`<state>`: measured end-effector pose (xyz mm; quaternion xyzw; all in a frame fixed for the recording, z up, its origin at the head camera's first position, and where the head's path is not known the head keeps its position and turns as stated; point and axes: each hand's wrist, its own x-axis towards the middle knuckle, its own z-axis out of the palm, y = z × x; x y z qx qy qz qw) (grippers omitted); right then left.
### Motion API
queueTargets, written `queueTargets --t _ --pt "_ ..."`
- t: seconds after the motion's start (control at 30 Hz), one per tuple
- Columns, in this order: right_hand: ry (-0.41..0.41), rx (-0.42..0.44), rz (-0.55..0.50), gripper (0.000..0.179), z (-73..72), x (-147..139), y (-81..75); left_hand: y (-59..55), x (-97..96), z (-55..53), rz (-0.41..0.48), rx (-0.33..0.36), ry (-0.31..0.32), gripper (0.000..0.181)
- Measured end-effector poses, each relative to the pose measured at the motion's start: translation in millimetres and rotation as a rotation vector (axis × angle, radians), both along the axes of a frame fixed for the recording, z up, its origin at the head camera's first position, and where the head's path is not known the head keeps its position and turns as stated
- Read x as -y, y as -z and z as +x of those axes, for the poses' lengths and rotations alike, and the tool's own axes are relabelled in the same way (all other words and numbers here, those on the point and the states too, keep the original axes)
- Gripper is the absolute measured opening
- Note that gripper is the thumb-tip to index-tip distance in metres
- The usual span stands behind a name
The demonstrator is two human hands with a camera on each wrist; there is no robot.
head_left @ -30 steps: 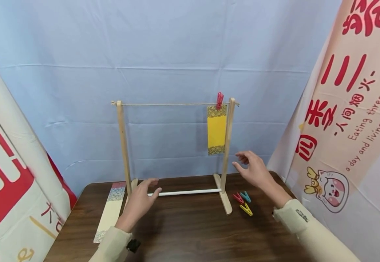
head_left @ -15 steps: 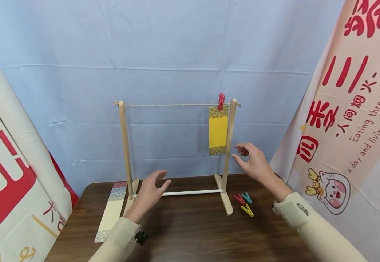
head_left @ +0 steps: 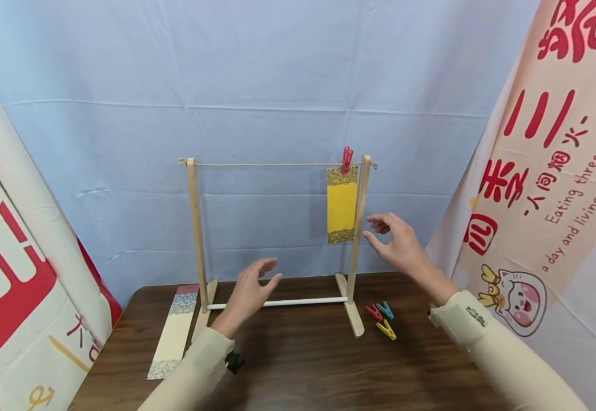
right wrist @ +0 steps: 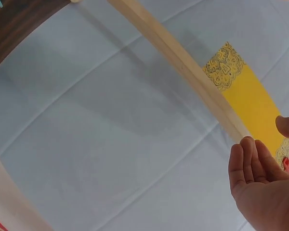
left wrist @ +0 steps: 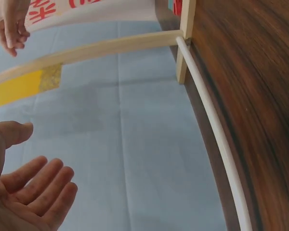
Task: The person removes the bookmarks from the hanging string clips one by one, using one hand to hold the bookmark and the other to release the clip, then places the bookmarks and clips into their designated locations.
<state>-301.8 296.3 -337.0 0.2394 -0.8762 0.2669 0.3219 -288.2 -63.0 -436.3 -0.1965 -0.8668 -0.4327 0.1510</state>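
Note:
A yellow card [head_left: 341, 206] with patterned ends hangs at the right end of a string [head_left: 267, 165], held by a red clothespin [head_left: 346, 160]. The string spans a wooden frame [head_left: 361, 228] with a white rod [head_left: 303, 301] low between its posts. My left hand [head_left: 249, 291] is raised in front of the rod, fingers relaxed and holding nothing. Just right of the right post, my right hand [head_left: 398, 242] is in the air, its fingers loosely bent and nothing between them. In the right wrist view that hand [right wrist: 260, 183] overlaps the post and the card.
On the table [head_left: 298, 365], red [head_left: 373, 311], blue [head_left: 385, 310] and yellow [head_left: 386, 329] clothespins lie beside the frame's right foot. A long cream card [head_left: 174, 331] with patterned ends lies left of the frame. A pale blue cloth [head_left: 267, 68] hangs behind.
My left hand has moved right and upward, away from the left post. My right hand has risen slightly beside the right post. The hanging card and the clothespins stay as they were.

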Motion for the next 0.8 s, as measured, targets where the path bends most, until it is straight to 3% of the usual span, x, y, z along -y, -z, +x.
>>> queueTargets --t 0.8 --pt "-0.047 -0.023 0.003 0.034 -7.2 5 -30.3 -15.0 -41.7 -16.2 0.013 -0.037 0.055 0.045"
